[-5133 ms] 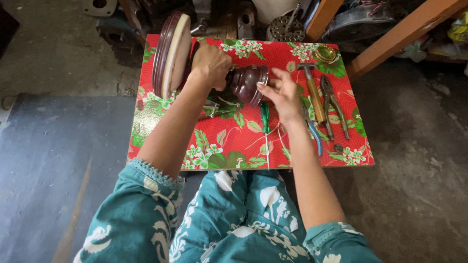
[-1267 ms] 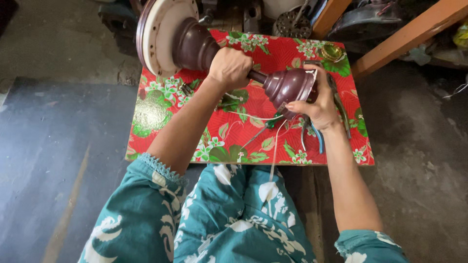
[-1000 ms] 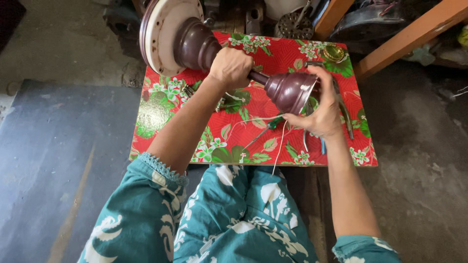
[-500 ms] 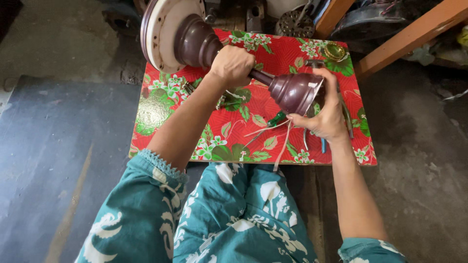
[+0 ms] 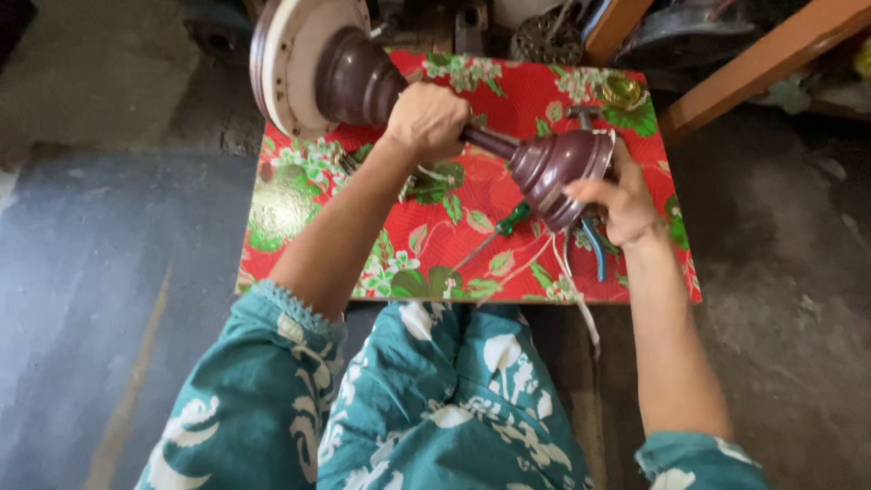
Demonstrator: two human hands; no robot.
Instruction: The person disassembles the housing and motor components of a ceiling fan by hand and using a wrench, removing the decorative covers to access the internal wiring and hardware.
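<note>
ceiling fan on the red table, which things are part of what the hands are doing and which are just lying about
In hand:
- left hand gripping the fan rod
- right hand on the brown cup cover
- fan motor
- white wires

Lying about:
- green screwdriver
- blue-handled pliers
- hammer
- flowered tablecloth

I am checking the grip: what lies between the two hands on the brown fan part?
In the head view, a short bare stretch of the dark rod runs from the left hand to the brown cup under the right hand.

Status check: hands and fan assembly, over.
Left hand gripping rod. Right hand cupping maroon canopy cup. Fan motor raised over table. Wires dangling.
</note>
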